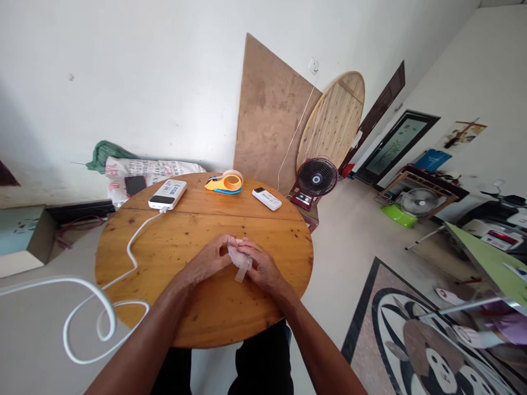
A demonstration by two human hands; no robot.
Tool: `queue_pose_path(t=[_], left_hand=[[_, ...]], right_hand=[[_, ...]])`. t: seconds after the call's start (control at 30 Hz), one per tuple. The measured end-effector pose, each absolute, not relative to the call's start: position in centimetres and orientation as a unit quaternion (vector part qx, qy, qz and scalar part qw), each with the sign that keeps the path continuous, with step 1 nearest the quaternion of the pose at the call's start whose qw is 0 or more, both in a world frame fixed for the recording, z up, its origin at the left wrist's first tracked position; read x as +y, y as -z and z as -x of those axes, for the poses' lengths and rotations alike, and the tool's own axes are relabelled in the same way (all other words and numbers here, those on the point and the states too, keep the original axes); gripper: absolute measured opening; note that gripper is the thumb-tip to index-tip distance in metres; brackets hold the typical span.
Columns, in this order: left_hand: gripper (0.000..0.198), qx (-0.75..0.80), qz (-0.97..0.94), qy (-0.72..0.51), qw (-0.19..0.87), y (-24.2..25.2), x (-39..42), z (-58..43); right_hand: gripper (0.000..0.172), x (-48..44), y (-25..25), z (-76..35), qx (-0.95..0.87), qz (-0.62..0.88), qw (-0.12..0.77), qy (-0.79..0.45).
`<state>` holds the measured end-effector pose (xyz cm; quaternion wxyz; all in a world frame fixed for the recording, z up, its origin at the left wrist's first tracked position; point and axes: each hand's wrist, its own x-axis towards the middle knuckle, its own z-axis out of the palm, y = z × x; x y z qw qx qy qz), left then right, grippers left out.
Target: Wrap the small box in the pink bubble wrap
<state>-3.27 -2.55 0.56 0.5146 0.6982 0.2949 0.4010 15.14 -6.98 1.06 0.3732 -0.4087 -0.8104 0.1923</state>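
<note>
Bundle of translucent film [237, 255] is clamped in the grip of left hand [213, 254] and right hand [264, 265], three-o'clock-ward of the table's [193, 230] centre. Wrapping seems mostly done; the tape strip [241, 274] is left loose toward six o'clock. Tape dispenser [222, 184] is set down at twelve.

The round wooden table [185, 230] is showing a glossy honey-brown top, with plank seams running across it and dark knots dotting the grain. Near its far left edge, a larger white power bank [168, 193] is lying, its dark panel facing the near side. A white cable [129, 247], plugged into that near end, is winding over the left part and trailing off the edge. An orange-and-blue tape dispenser [225, 182] is sitting near the far edge; to its right, apart, a smaller white power bank [267, 199] is lying at an angle.
</note>
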Motion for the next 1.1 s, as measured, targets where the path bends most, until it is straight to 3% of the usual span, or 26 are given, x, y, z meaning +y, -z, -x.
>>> queue_pose_path(t=[0.2, 0.37, 0.53, 0.7, 0.77, 0.93, 1.1], left_hand=[[0.046, 0.309, -0.748, -0.349, 0.472, -0.6, -3.0, 3.4], [0.025, 0.366, -0.735, -0.377, 0.428, -0.6, -2.8, 2.5], [0.027, 0.406, -0.715, -0.37, 0.432, -1.2, -2.9, 2.7], [0.036, 0.514, -0.755, -0.304, 0.269, -1.5, -3.0, 3.0], [0.036, 0.498, -0.75, -0.313, 0.302, -1.5, -2.9, 3.1], [0.047, 0.365, -0.671, -0.343, 0.546, -1.4, -2.4, 3.0], [0.057, 0.354, -0.617, -0.376, 0.594, -1.4, -2.2, 2.6]], right_hand=[[0.036, -6.7, -0.4, -15.4, -0.797, 0.409, 0.393, -0.208], [0.029, -5.8, -1.5, -15.5, -0.776, 0.412, 0.405, -0.252], [0.025, -4.5, -3.0, -15.9, -0.696, 0.417, 0.388, -0.437], [0.034, -3.4, -1.5, -15.9, -0.589, 0.417, 0.388, -0.574], [0.036, -3.0, -0.7, -15.8, -0.576, 0.433, 0.399, -0.567], [0.036, -2.6, -0.1, -15.5, -0.551, 0.473, 0.436, -0.531], [0.041, -3.6, -1.2, -15.0, -0.568, 0.425, 0.479, -0.517]])
